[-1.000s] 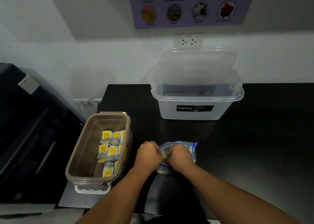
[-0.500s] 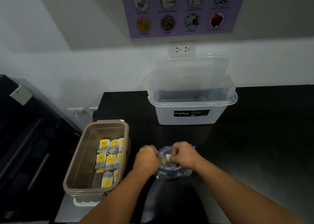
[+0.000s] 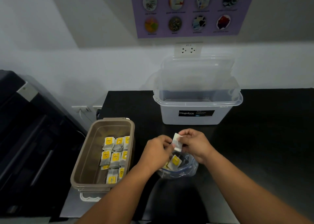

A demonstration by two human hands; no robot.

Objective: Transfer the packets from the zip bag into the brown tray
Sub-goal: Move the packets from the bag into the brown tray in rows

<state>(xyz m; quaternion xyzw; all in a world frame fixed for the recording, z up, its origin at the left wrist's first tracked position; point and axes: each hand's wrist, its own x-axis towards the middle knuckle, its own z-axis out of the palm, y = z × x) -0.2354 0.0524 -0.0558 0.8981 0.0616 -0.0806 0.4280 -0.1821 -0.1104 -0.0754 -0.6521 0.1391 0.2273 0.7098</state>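
Observation:
The clear zip bag (image 3: 187, 170) lies open on the black table, with a yellow-tagged packet (image 3: 175, 162) showing inside it. My right hand (image 3: 195, 144) pinches a white packet (image 3: 177, 142) just above the bag's mouth. My left hand (image 3: 157, 151) is curled at the bag's left rim and seems to hold it, its fingertips close to the packet's lower edge. The brown tray (image 3: 92, 139) stands to the left at the table's edge. Several yellow-tagged packets (image 3: 114, 155) lie in rows in the tray's right half.
A clear Megabox container (image 3: 197, 117) with its lid raised stands behind the bag against the wall. A black machine (image 3: 25, 139) fills the left side beside the table. Wall sockets (image 3: 86, 108) sit behind the tray.
My right hand has drawn a white packet up out of the bag. The bag has slumped lower between my wrists, and my left hand stays at its rim.

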